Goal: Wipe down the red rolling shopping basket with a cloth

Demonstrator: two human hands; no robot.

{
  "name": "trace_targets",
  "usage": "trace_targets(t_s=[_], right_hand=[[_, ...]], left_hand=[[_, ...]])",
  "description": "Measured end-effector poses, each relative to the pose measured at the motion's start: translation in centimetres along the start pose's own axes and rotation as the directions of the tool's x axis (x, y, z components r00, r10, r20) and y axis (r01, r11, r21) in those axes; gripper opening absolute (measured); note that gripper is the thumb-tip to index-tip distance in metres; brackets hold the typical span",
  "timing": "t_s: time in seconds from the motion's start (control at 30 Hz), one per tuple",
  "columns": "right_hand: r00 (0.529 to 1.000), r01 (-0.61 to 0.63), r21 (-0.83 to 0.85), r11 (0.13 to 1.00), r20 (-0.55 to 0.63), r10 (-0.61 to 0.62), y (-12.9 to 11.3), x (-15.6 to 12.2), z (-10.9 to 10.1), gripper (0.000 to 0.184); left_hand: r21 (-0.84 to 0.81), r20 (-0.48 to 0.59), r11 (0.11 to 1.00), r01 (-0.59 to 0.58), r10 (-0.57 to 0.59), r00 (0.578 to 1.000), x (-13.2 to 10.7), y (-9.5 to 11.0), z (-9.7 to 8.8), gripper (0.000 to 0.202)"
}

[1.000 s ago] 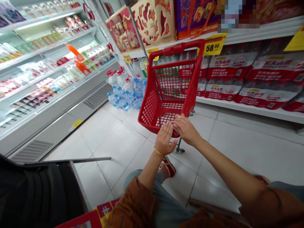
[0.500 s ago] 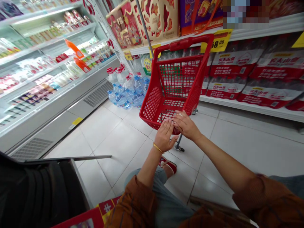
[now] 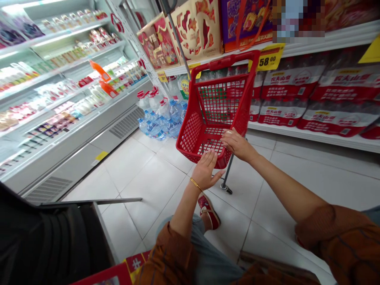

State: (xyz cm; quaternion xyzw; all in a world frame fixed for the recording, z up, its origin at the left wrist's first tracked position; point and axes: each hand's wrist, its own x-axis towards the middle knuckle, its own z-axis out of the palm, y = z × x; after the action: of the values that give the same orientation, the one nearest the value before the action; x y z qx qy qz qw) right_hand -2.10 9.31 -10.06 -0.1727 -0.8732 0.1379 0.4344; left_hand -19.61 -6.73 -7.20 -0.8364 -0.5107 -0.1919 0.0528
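A small red shopping cart (image 3: 190, 130) with a mesh basket and a red handle (image 3: 225, 61) stands on the white tiled floor in front of me. My right hand (image 3: 237, 144) rests on the basket's near rim with its fingers curled over the edge. Just below that rim is my left hand (image 3: 208, 170), fingers stretched out and holding nothing. It has a gold bracelet (image 3: 195, 184) on the wrist. The basket looks empty.
An open chiller (image 3: 59, 99) with packaged goods lines the left side. Large water bottles (image 3: 160, 114) stand on the floor beyond the cart. On the right, shelves hold packs of bottled water (image 3: 326, 99), gift boxes (image 3: 192, 27) and a yellow price tag (image 3: 267, 58). A dark object (image 3: 44, 245) fills the lower left.
My two hands, touching in front of the basket before, have parted. The right hand moved up onto the rim and the left stayed just below.
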Motion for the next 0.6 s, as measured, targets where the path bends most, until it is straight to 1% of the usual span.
trace_targets(t_s=[0.1,0.2,0.33,0.4,0.5,0.6], right_hand=[[0.997,-0.050,0.037,0.998,-0.060,0.052,0.2,0.3,-0.1,0.042],[0.989,-0.089,0.069,0.994,-0.111,0.097,-0.4,0.1,0.1,0.040],[0.984,-0.089,0.107,0.990,-0.146,0.104,-1.5,-0.3,0.5,0.035],[0.975,-0.118,0.141,0.983,-0.173,0.142,-2.0,-0.5,0.9,0.035],[0.939,-0.193,0.215,0.957,-0.241,0.244,-2.8,-0.9,1.8,0.035],[0.877,-0.242,0.300,0.923,-0.340,0.341,-4.3,-1.6,2.6,0.036]], left_hand=[[0.006,0.011,1.000,0.002,-0.002,1.000,0.2,0.2,0.0,0.071],[0.035,0.004,0.999,0.005,-0.005,1.000,0.5,0.6,0.2,0.072],[0.087,-0.068,0.996,0.015,-0.009,0.998,0.7,1.1,0.7,0.067],[0.079,-0.075,0.997,0.023,-0.017,0.997,0.9,1.2,0.9,0.068],[0.065,-0.043,0.997,0.029,-0.027,0.999,1.2,1.4,0.9,0.069],[0.044,-0.042,0.998,0.048,-0.046,0.998,1.6,1.6,0.8,0.069]])
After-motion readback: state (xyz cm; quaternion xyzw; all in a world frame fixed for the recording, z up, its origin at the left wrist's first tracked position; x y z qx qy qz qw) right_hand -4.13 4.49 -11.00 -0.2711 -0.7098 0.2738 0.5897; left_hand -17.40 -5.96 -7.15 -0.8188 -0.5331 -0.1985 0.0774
